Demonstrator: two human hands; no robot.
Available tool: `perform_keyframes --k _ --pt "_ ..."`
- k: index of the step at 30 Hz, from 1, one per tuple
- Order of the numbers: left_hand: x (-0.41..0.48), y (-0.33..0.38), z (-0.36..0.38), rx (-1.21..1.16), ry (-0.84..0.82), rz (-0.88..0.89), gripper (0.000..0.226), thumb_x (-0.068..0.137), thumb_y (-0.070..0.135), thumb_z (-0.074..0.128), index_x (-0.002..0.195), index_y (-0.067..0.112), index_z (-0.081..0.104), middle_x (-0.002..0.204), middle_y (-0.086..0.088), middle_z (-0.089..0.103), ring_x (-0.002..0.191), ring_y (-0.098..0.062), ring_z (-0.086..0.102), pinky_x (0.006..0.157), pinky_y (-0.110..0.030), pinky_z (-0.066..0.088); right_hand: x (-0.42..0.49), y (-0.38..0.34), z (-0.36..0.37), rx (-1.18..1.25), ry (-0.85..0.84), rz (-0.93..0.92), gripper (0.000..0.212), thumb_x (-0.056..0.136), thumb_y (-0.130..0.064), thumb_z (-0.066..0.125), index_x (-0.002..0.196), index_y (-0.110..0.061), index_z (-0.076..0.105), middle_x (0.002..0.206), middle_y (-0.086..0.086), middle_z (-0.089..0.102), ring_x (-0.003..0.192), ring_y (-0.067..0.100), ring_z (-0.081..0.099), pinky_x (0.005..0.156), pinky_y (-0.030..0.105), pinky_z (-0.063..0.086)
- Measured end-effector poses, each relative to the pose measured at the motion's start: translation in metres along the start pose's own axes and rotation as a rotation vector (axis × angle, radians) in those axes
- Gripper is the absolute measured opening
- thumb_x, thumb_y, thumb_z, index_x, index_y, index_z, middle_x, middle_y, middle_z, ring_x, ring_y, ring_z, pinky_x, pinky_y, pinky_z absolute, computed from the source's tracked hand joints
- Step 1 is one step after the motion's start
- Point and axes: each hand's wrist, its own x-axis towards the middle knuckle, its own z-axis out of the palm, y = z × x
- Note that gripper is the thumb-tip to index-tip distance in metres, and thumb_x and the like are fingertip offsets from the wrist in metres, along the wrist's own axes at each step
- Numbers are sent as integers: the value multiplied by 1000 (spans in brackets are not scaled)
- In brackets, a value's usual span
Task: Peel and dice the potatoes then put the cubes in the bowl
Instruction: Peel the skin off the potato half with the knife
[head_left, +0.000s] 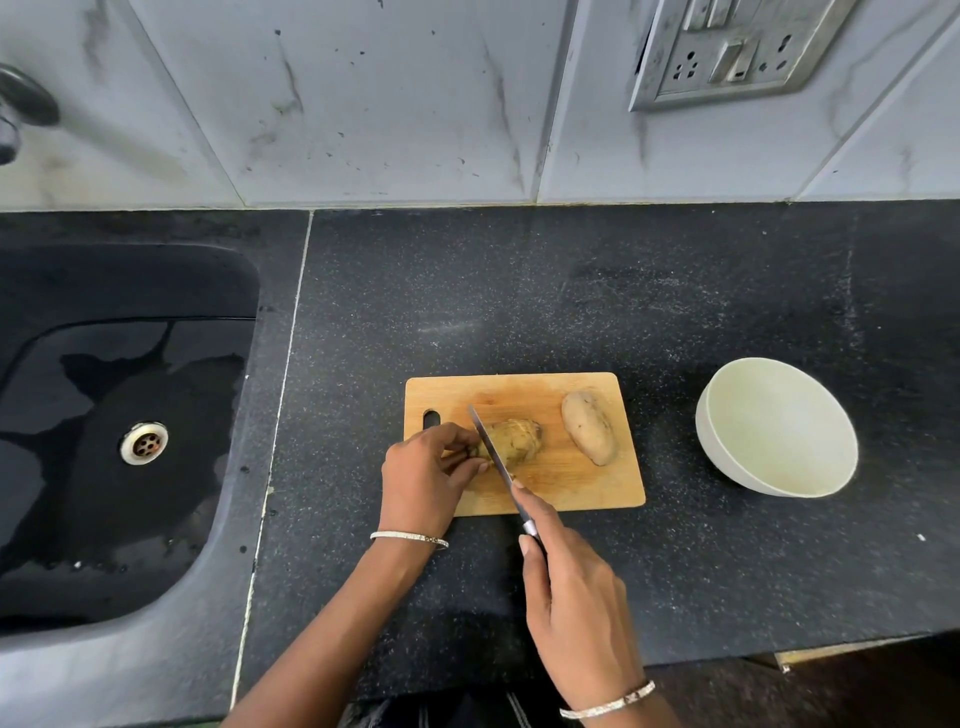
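A wooden cutting board (582, 483) lies on the black counter. On it sit two unpeeled potatoes: a darker potatoe (517, 440) near the middle and a paler potato (589, 434) to its right. My left hand (423, 480) pinches the left end of the darker potato. My right hand (576, 597) grips the handle of a knife (493, 452), forefinger laid along its spine. The blade rests across the left end of the darker potato. An empty white bowl (776, 434) stands right of the board.
A black sink (104, 415) with a metal drain lies at the left, wet inside. The tiled wall runs behind, with a switch and socket plate (727, 52) at the upper right. The counter's front edge passes just below my wrists.
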Motion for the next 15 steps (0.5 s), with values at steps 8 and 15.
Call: perform_keyframes --k 8,15 --pt "0 1 1 20 39 -16 20 68 19 86 85 22 76 81 15 73 75 3 67 77 -23 56 2 -1 7 5 8 2 57 101 -35 39 147 -57 13 99 -7 60 75 17 66 58 36 55" --pt "0 2 0 41 70 22 19 67 15 87 83 20 77 81 10 74 72 -4 69 75 -30 58 13 -1 17 -28 57 -44 53 99 -30 43 146 -47 26 90 -6 64 70 20 67 52 39 53"
